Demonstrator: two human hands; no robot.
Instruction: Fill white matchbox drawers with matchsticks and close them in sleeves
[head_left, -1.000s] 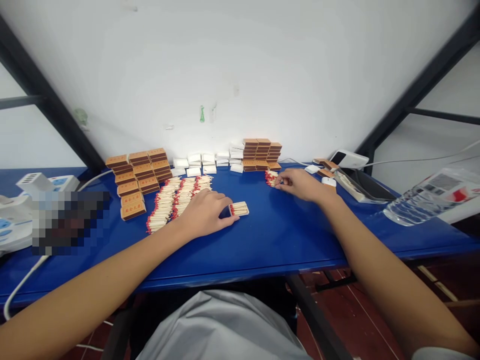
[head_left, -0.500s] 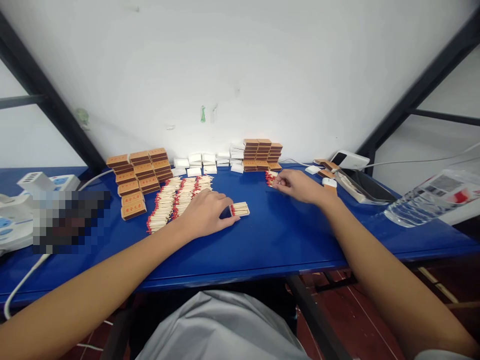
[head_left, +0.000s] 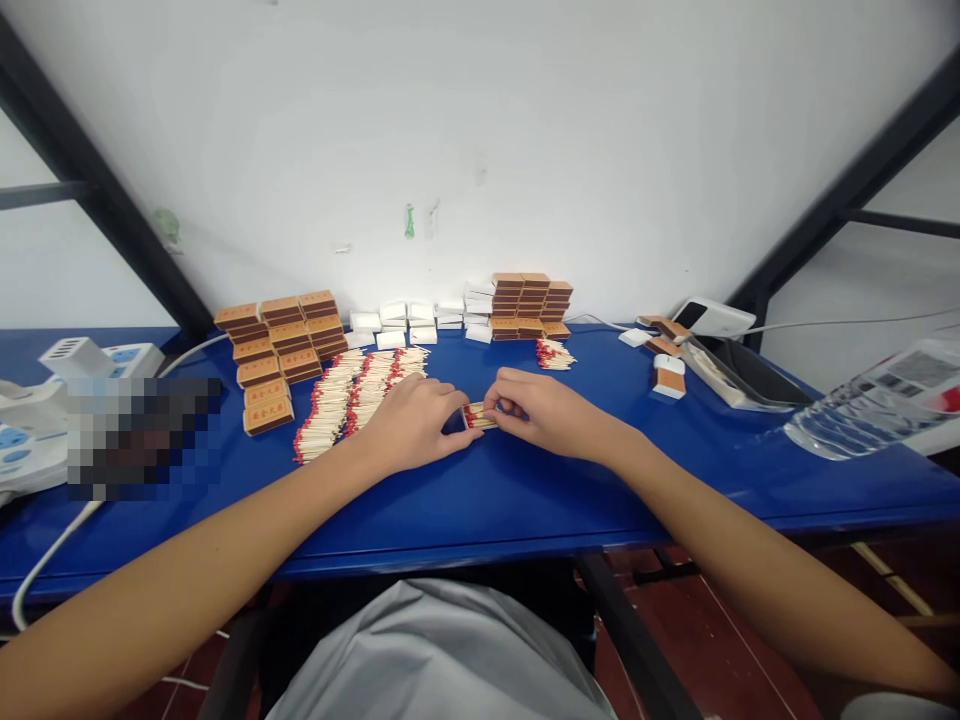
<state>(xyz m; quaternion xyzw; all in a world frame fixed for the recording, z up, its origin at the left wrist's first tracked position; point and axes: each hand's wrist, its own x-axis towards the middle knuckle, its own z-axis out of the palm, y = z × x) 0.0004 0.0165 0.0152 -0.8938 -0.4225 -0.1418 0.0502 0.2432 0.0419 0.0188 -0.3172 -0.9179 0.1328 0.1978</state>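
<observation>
My left hand (head_left: 412, 425) steadies a small white matchbox tray (head_left: 466, 428) on the blue table, thumb at the near side and fingers at the far side. Red-headed matches (head_left: 475, 414) lie in it. Over the tray's right end, my right hand (head_left: 536, 408) is closed in a pinch on matches; how many is hidden by the fingers. A small loose pile of matches (head_left: 553, 355) lies beyond my right hand. To the left of my left hand spread long rows of matches (head_left: 330, 405), heads mostly toward the left.
Brown matchboxes (head_left: 281, 345) are stacked at back left, more matchboxes (head_left: 521, 305) at the back middle beside white trays (head_left: 409, 318). A power strip (head_left: 112, 365) stands left; a matchbox (head_left: 669, 378), an open case (head_left: 739, 375) and a plastic bottle (head_left: 870, 400) lie right.
My right hand has moved left and nearer, from the small match pile to the tray. My left hand has stayed at the tray.
</observation>
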